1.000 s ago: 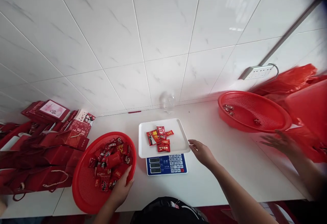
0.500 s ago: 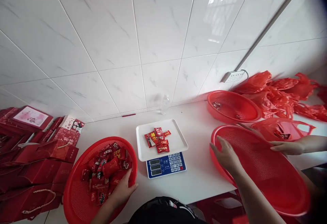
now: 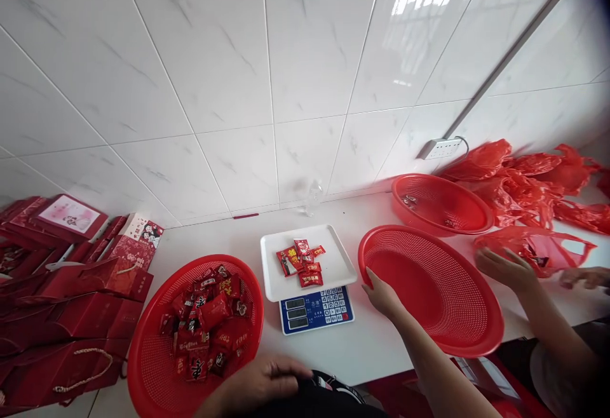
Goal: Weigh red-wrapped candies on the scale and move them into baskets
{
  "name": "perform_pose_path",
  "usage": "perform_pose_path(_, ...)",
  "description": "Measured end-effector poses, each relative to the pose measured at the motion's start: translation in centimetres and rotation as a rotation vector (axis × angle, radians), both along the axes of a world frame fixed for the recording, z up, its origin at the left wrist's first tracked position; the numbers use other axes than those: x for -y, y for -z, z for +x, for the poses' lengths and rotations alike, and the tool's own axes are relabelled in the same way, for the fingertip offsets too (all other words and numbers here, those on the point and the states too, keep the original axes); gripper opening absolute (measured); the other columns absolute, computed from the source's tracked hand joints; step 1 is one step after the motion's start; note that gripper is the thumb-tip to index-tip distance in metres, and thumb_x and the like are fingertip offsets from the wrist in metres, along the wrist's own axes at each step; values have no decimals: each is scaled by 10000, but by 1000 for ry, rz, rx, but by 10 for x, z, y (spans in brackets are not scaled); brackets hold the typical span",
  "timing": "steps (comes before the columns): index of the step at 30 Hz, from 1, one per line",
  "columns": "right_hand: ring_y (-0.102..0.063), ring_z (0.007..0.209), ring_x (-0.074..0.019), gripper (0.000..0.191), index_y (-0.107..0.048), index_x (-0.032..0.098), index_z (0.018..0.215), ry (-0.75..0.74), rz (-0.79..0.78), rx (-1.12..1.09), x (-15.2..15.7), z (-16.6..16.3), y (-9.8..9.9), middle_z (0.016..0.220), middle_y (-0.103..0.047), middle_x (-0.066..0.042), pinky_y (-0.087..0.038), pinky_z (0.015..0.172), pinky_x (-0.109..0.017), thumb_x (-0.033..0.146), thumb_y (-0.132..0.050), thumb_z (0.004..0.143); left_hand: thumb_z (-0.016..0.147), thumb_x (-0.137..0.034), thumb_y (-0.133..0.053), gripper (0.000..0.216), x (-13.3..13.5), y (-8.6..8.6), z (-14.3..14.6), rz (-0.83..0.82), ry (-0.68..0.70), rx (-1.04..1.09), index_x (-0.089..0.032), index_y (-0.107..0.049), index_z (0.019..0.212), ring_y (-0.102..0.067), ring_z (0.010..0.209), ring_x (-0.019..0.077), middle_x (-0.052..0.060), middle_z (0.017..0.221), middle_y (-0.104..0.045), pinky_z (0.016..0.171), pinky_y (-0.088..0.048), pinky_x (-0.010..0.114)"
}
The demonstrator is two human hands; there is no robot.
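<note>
My right hand (image 3: 381,297) has its thumb and fingers over the near left rim of a red plastic basket (image 3: 490,323), which looks bare inside. My left hand (image 3: 264,380) is open, fingers stretched to the right, just off the lower right rim of another red basket (image 3: 138,342). Several red-wrapped sweets (image 3: 214,313) lie in that basket. Between the two baskets stands a blue and white digital scale (image 3: 318,311). On its white tray (image 3: 338,259) rests a small pile of red packets (image 3: 305,262).
A co-worker's hands (image 3: 505,267) are at the right, by a red plastic bag (image 3: 567,249). Behind stands a third red basket (image 3: 443,197); more red bags (image 3: 515,183) lie against the wall. Red gift boxes (image 3: 61,316) are stacked at left. A clear bottle (image 3: 313,199) stands by the wall.
The right-hand basket has moved left, closer to the scale, with my right hand on its rim. My left hand has left the sweets basket's rim and come toward my body. The co-worker's hands moved off the basket.
</note>
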State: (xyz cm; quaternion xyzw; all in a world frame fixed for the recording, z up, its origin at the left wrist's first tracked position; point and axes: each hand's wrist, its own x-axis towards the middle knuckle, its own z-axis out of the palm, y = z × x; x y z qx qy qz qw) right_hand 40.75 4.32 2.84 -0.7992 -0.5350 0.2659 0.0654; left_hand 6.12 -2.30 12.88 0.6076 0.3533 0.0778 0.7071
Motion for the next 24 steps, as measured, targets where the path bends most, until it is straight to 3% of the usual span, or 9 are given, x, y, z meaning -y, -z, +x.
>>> perform_pose_path(2,-458,1210,-272,508,-330,128,1355,-5,35,49,-9,-8,-3,1324,-479,-157,-422,910,-401,254,-343,863,760,-462,-571,390,-1,-12,6,-102,107,110,-211,-663,1044,-560,1059,222,62,1126,-633,946,-392,338)
perform_pose_path(7,-295,1312,-288,484,-399,154,1320,-136,285,194,-21,-45,-10,1401,-380,-137,-326,1010,-448,246,-386,845,717,-484,-611,340,3,-11,15,-13,-51,6,-160,-690,780,-579,821,168,33,823,-655,762,-424,251)
perform_pose_path(11,-336,1289,-256,411,-492,165,1244,-345,329,88,-25,-76,-16,1353,-448,-122,-314,1032,-415,248,-398,853,727,-548,-563,409,-3,-7,22,-35,-388,-6,-142,-594,691,-473,614,103,-20,627,-533,596,-375,206)
perform_pose_path(14,-392,1249,-240,393,-509,173,1226,-416,291,36,-29,-92,-25,1327,-477,-119,-342,1009,-388,245,-394,858,747,-522,-556,367,-23,-20,26,-85,-720,109,-155,-554,727,-465,608,93,-30,645,-518,594,-386,204)
perform_pose_path(15,-410,1234,-236,396,-507,173,1230,-431,274,29,-31,-96,-29,1321,-482,-119,-349,1001,-378,238,-393,857,749,-511,-558,352,-31,-28,27,-73,-771,130,-159,-555,743,-475,613,96,-27,655,-524,599,-396,208)
perform_pose_path(17,-434,1211,-233,404,-502,168,1236,-460,239,23,-34,-102,-37,1315,-485,-122,-356,989,-362,219,-398,849,747,-507,-560,350,-44,-51,25,-8,-686,113,-157,-577,750,-508,633,113,-4,676,-550,612,-420,226)
perform_pose_path(19,-439,1202,-238,414,-499,167,1242,-487,204,25,-37,-105,-42,1321,-477,-124,-357,979,-358,210,-411,840,725,-518,-577,360,-47,-76,18,65,-413,58,-166,-622,788,-550,685,147,30,734,-595,637,-452,259)
perform_pose_path(21,-432,1205,-240,419,-495,178,1249,-512,178,21,-38,-106,-43,1326,-472,-117,-354,973,-357,216,-416,838,687,-555,-595,381,-36,-98,4,206,-266,14,-200,-655,811,-576,752,186,51,775,-631,674,-471,296)
perform_pose_path(24,-433,1197,-234,410,-497,214,1245,-522,157,12,-37,-105,-40,1320,-481,-95,-351,960,-354,227,-413,844,674,-676,-503,447,-8,-117,-19,398,-327,-22,-284,-674,804,-597,802,238,66,756,-639,644,-486,343)
